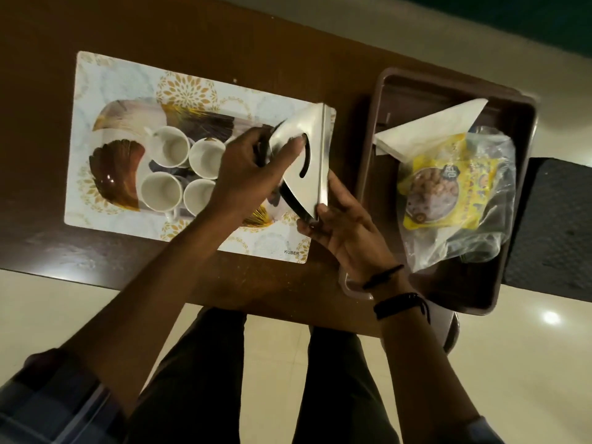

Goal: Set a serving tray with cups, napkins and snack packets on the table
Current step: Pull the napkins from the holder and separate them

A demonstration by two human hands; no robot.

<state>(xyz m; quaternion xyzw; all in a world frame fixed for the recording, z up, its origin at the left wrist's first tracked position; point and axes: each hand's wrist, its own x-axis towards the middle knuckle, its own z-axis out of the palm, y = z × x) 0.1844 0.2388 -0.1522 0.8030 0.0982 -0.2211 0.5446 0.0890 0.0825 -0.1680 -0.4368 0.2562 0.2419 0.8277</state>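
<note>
Gripping a steel napkin holder [307, 174] two-handed: clasped across its face with the left hand [253, 161], pinched at the near corner with the right hand [339, 219], likely to steady it upright over the serving tray [105, 118], right of four cups [171, 150]. Leaving napkins [432, 126] and snack packet [448, 187] in the brown tub [512, 123], far right.

Dim warm light w/ floor [551, 317] glare, soft edges.

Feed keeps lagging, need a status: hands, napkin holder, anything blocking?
Grips: left hand and right hand both on napkin holder, over serving tray. Four cups on tray. In brown tub: napkins, snack packet. Nothing seen blocking.
</note>
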